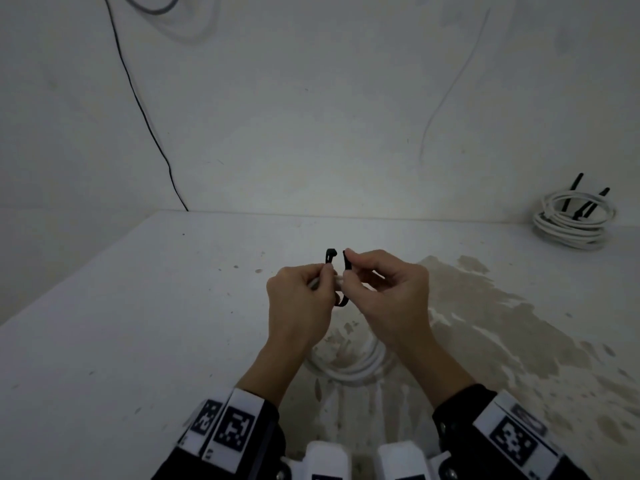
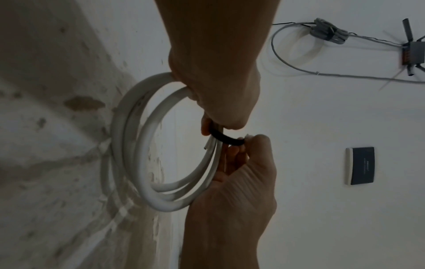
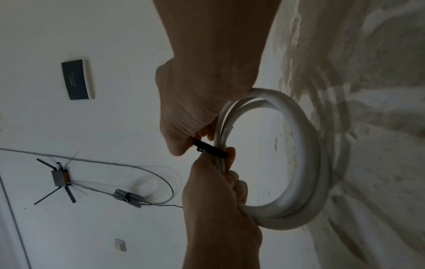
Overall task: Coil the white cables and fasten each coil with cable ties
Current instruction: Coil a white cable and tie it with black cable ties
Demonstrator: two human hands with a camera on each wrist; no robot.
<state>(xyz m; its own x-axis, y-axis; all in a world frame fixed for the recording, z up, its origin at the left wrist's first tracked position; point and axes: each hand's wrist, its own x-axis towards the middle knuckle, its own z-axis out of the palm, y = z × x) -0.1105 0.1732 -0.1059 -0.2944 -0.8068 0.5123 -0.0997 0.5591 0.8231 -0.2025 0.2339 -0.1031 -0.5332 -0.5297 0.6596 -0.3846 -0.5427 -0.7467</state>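
A white cable coil (image 1: 349,367) hangs upright from both hands above the table (image 1: 138,306). My left hand (image 1: 327,273) grips the top of the coil's bundled strands (image 3: 222,127), fingers curled round them. A black cable tie (image 1: 343,301) loops under the bundle, and both its ends stand up, apart from each other. My right hand (image 1: 348,268) pinches the tie's right end; in the left wrist view the tie (image 2: 226,138) runs from the bundle to the right hand's fingertips (image 2: 250,140). A second white coil (image 1: 573,220), with black ties sticking out, lies at the back right.
The table meets white walls at the back and left. A thin black wire (image 1: 145,109) runs down the left wall. Brown stains (image 1: 502,323) cover the table's right half. A dark wall panel (image 2: 361,165) and a small antenna device (image 2: 411,52) show in the wrist views.
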